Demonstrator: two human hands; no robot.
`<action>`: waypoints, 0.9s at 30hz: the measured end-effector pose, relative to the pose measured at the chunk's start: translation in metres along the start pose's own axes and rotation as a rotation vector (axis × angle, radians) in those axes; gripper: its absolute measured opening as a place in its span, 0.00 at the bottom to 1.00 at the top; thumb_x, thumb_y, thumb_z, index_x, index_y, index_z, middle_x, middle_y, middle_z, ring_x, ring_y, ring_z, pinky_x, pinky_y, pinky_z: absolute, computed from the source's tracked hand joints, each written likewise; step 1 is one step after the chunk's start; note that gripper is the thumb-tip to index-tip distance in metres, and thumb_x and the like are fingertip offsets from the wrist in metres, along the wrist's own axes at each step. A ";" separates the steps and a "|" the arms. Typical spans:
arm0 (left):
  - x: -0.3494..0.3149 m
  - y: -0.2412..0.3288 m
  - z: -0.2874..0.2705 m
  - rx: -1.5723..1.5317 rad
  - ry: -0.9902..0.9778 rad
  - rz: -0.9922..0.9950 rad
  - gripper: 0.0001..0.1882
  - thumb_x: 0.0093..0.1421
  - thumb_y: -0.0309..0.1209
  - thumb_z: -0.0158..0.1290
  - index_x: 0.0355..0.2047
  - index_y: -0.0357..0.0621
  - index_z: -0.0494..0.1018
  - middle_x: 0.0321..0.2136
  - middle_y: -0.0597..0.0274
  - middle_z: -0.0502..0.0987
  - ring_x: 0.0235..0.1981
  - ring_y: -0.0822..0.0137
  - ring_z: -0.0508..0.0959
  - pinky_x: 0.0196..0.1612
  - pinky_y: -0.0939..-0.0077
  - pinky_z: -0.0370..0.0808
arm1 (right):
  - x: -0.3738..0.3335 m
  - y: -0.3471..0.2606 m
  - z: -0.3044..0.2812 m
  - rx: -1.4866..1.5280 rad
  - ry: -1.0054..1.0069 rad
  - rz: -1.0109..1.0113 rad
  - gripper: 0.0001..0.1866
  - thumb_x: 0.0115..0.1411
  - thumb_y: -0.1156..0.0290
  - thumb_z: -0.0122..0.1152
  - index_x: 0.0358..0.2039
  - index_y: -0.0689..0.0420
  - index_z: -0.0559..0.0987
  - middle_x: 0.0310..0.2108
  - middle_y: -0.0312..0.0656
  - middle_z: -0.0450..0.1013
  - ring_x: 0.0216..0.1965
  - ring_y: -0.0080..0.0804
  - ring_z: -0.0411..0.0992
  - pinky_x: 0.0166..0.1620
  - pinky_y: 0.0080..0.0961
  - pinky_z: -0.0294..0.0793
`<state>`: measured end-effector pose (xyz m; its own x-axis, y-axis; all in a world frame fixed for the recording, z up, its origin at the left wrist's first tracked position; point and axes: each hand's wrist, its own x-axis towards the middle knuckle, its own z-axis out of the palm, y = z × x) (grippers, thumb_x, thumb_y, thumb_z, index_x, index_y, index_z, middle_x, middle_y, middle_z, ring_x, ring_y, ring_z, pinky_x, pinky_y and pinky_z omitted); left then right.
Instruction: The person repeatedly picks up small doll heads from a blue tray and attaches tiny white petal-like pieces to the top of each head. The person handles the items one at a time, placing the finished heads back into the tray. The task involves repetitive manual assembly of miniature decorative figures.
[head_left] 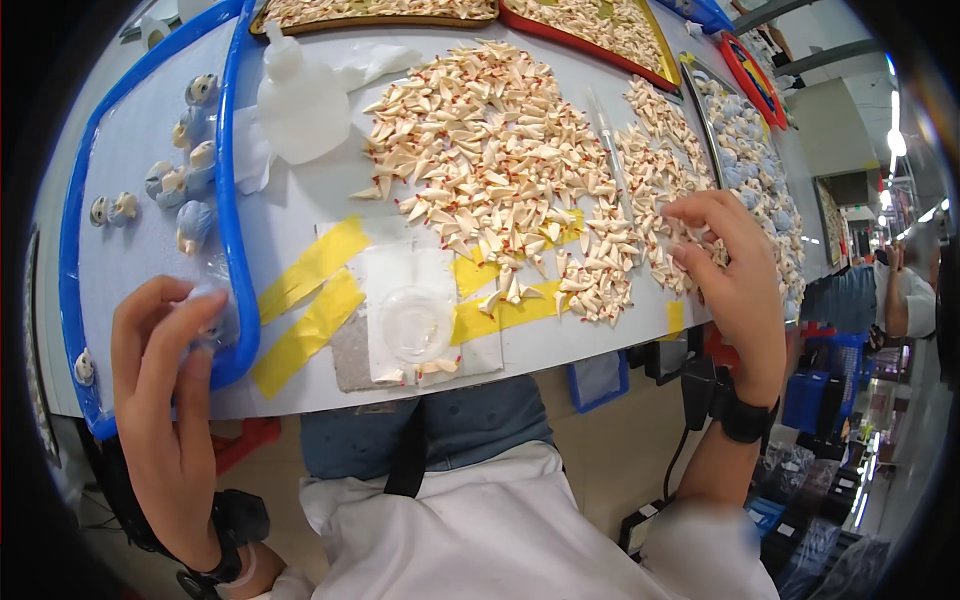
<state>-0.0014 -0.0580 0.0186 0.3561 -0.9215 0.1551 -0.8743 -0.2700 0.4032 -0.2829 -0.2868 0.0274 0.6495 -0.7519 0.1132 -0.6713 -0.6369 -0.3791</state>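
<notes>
On the left, my left hand (165, 370) is at the near right corner of a blue-rimmed tray (240, 140). Its fingers curl around a small pale-blue figurine (207, 308), which they partly cover. Several other small figurines (195, 222) with blue and cream parts lie in that tray. Over the right side of the table, my right hand (735, 265) hovers at a pile of small cream pointed pieces with red tips (480, 140). Its thumb and index finger are apart, and I see nothing between them.
A white pump bottle (300, 100) stands behind a round clear dish (412, 325) on a white pad. Yellow tape strips (310, 265) cross the table. Trays of cream pieces (600, 35) line the back; a tray of blue figurines (745, 150) is at right. A person (900, 290) stands beyond.
</notes>
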 end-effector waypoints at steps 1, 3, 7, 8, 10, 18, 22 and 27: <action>0.002 0.001 0.001 0.005 0.024 -0.015 0.10 0.57 0.21 0.42 0.39 0.39 0.69 0.37 0.54 0.68 0.42 0.61 0.69 0.45 0.75 0.65 | 0.001 0.001 0.001 0.000 -0.004 0.051 0.11 0.45 0.81 0.54 0.32 0.62 0.74 0.31 0.45 0.70 0.34 0.36 0.70 0.39 0.26 0.67; 0.008 0.003 0.004 0.014 0.069 -0.041 0.07 0.56 0.22 0.45 0.36 0.38 0.69 0.34 0.55 0.67 0.37 0.62 0.69 0.41 0.77 0.65 | 0.003 0.004 0.002 0.000 -0.012 0.157 0.09 0.44 0.81 0.54 0.30 0.62 0.73 0.27 0.44 0.70 0.30 0.35 0.70 0.36 0.26 0.68; 0.012 -0.007 -0.004 -0.099 0.000 -0.185 0.05 0.52 0.21 0.49 0.31 0.37 0.67 0.35 0.57 0.67 0.36 0.64 0.70 0.40 0.78 0.65 | 0.005 0.002 0.004 -0.087 0.064 0.007 0.05 0.43 0.81 0.56 0.25 0.64 0.74 0.25 0.44 0.70 0.27 0.35 0.70 0.34 0.24 0.68; 0.013 -0.011 -0.002 -0.112 0.033 -0.184 0.06 0.51 0.20 0.50 0.31 0.37 0.67 0.36 0.57 0.68 0.36 0.65 0.70 0.40 0.79 0.65 | 0.005 0.004 0.003 -0.096 0.123 -0.029 0.05 0.44 0.81 0.56 0.25 0.64 0.74 0.26 0.44 0.71 0.27 0.33 0.70 0.34 0.23 0.68; 0.011 -0.017 0.005 -0.147 0.157 -0.145 0.08 0.50 0.19 0.51 0.31 0.37 0.66 0.37 0.57 0.68 0.36 0.67 0.71 0.41 0.79 0.66 | 0.004 0.011 0.004 -0.106 0.239 -0.096 0.03 0.45 0.81 0.56 0.24 0.64 0.74 0.27 0.43 0.72 0.27 0.30 0.71 0.34 0.21 0.68; -0.013 -0.019 0.014 -0.701 0.367 0.103 0.13 0.53 0.22 0.53 0.38 0.43 0.63 0.44 0.48 0.63 0.38 0.65 0.70 0.44 0.74 0.67 | -0.010 -0.021 -0.001 0.493 0.365 0.170 0.06 0.49 0.85 0.58 0.30 0.65 0.74 0.28 0.40 0.72 0.32 0.22 0.70 0.39 0.14 0.67; -0.025 0.000 0.027 -0.962 0.286 0.050 0.19 0.52 0.36 0.57 0.39 0.44 0.62 0.41 0.49 0.64 0.32 0.68 0.72 0.33 0.79 0.70 | -0.009 -0.055 0.010 0.549 0.297 -0.014 0.07 0.45 0.88 0.57 0.27 0.65 0.74 0.28 0.40 0.71 0.33 0.24 0.70 0.37 0.16 0.67; -0.028 0.010 0.054 -1.234 0.252 0.091 0.23 0.49 0.39 0.60 0.38 0.43 0.62 0.38 0.51 0.66 0.23 0.70 0.71 0.21 0.85 0.68 | 0.000 -0.087 0.027 0.583 0.045 -0.182 0.09 0.40 0.88 0.57 0.25 0.64 0.73 0.28 0.41 0.67 0.32 0.26 0.65 0.38 0.19 0.63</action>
<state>-0.0382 -0.0501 -0.0302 0.4824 -0.8076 0.3391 -0.0582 0.3567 0.9324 -0.2146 -0.2269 0.0355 0.7109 -0.6544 0.2577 -0.2362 -0.5673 -0.7889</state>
